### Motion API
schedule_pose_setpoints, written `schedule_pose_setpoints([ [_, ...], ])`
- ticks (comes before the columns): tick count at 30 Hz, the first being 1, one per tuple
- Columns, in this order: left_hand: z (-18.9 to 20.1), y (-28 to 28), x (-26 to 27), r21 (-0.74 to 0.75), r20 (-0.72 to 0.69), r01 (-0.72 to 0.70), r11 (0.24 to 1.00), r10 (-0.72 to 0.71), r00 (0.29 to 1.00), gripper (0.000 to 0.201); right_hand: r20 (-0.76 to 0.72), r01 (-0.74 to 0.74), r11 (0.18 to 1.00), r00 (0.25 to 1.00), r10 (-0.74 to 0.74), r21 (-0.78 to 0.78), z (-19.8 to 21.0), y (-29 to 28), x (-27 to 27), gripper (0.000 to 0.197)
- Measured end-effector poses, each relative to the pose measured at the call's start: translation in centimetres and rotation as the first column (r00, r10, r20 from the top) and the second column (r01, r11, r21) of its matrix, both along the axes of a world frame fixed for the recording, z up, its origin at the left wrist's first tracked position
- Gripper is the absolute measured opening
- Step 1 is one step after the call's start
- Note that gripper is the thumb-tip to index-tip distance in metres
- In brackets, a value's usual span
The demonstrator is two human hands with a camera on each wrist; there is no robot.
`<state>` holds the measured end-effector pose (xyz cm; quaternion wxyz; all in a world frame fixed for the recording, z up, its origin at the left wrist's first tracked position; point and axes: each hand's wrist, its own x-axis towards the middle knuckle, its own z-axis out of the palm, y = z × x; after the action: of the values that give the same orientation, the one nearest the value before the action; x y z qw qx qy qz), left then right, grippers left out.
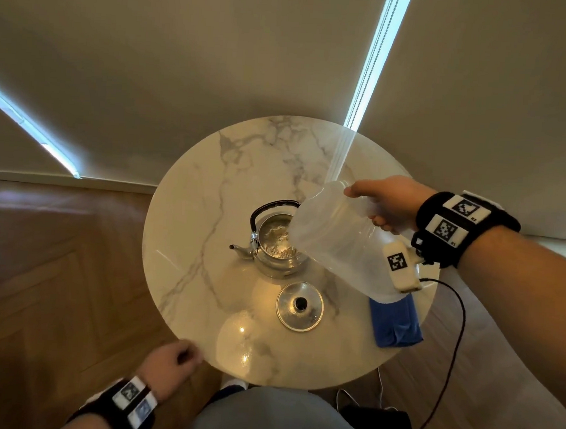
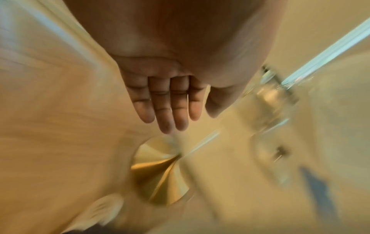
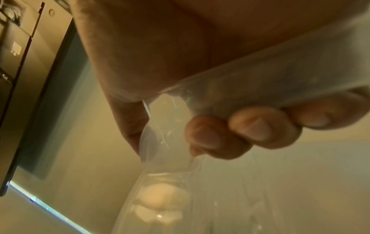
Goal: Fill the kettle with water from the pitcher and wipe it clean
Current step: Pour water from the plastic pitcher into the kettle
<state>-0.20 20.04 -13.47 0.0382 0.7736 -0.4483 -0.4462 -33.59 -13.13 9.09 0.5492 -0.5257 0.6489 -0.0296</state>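
Note:
A metal kettle [image 1: 274,247] with a black handle stands lidless in the middle of the round marble table [image 1: 203,182], spout to the left. Rippled water shows inside it. My right hand [image 1: 384,204] grips the handle of a clear plastic pitcher [image 1: 333,244], which is tipped with its mouth over the kettle's opening. In the right wrist view my fingers [image 3: 260,128] curl round the pitcher handle [image 3: 270,82]. The kettle lid [image 1: 299,306] lies on the table in front of the kettle. My left hand [image 1: 176,357] hovers off the table's front-left edge, holding nothing, its fingers [image 2: 170,104] straight.
A folded blue cloth [image 1: 396,322] lies at the table's right edge, partly under the pitcher. A black cable [image 1: 458,327] hangs from my right wrist down to a dark bag [image 1: 377,425] on the wooden floor. The left wrist view is motion-blurred.

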Motion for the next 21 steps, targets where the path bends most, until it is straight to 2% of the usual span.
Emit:
schedule_pose_setpoints([
  [2,2.6,-3.4,-0.8,-0.134,-0.159,-0.107,0.985,0.085,0.984,0.007,0.080,0.047,0.999,0.996,-0.045,-0.025,-0.2,0.6,-1.1,0.051],
  [3,4.2,-5.4,-1.8,-0.178,-0.232,-0.174,0.969,0.130,0.964,0.014,0.128,0.075,0.996,0.989,-0.069,-0.038,-0.3,1.1,-1.7,0.056],
  [5,7.0,-9.3,-4.0,-0.225,-0.427,-0.356,0.907,0.237,0.873,0.036,0.229,0.130,0.989,0.967,-0.112,-0.066,-1.0,1.8,-3.1,0.071],
  [7,9.4,-13.1,-6.6,-0.193,-0.587,-0.467,0.863,0.280,0.760,0.036,0.329,0.170,0.981,0.935,-0.132,-0.089,-1.5,2.8,-4.3,0.072],
  [9,11.8,-16.1,-9.4,-0.148,-0.672,-0.498,0.854,0.282,0.685,0.030,0.432,0.198,0.975,0.891,-0.138,-0.097,-2.0,4.0,-5.3,0.057],
  [11,13.8,-18.2,-12.0,-0.078,-0.734,-0.535,0.841,0.315,0.602,0.034,0.513,0.236,0.967,0.844,-0.155,-0.097,-2.9,5.1,-6.3,0.051],
  [14,15.8,-20.0,-14.8,0.021,-0.793,-0.544,0.839,0.345,0.502,0.045,0.584,0.277,0.955,0.795,-0.166,-0.105,-4.5,6.3,-7.5,0.072],
  [16,16.5,-20.8,-16.0,-0.023,-0.796,-0.487,0.873,0.279,0.537,0.048,0.637,0.314,0.944,0.750,-0.179,-0.105,-5.3,6.9,-7.7,0.070],
  [17,17.0,-21.3,-16.4,-0.090,-0.790,-0.447,0.890,0.209,0.576,0.040,0.667,0.338,0.935,0.722,-0.183,-0.109,-5.6,7.1,-7.8,0.066],
  [19,17.9,-22.4,-17.2,-0.193,-0.785,-0.408,0.892,0.109,0.610,0.018,0.705,0.390,0.909,0.685,-0.182,-0.145,-6.3,7.3,-7.8,0.068],
  [21,18.7,-23.9,-17.7,-0.265,-0.765,-0.376,0.888,0.043,0.642,0.026,0.718,0.442,0.879,0.670,-0.189,-0.180,-6.9,7.2,-7.8,0.073],
])
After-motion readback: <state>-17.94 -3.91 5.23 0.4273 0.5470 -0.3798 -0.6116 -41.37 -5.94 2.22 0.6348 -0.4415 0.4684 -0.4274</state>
